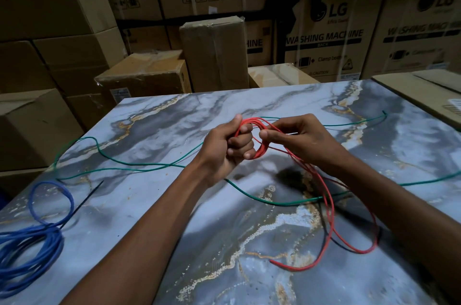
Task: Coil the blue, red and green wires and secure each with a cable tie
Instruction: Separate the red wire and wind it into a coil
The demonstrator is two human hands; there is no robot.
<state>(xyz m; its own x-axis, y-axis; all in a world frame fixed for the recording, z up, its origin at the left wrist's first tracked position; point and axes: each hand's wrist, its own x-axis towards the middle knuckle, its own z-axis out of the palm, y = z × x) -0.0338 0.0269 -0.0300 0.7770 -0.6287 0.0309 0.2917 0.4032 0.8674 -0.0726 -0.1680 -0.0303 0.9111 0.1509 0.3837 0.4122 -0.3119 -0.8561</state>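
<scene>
Above the middle of the marble table [249,242], my left hand [228,146] grips a small coil of the red wire [262,148], fingers curled through its loops. My right hand [296,133] pinches a strand of the same red wire beside the coil. The wire's loose length [329,207] hangs down and loops onto the table at the right. The green wire [139,166] lies uncoiled across the table from left to right. The blue wire [30,252] rests coiled at the left edge, with a black cable tie [84,201] sticking out of it.
Stacked cardboard boxes [214,55] wall in the table at the back and left, some printed with washing machine labels. Another box [424,95] abuts the table's right rear corner.
</scene>
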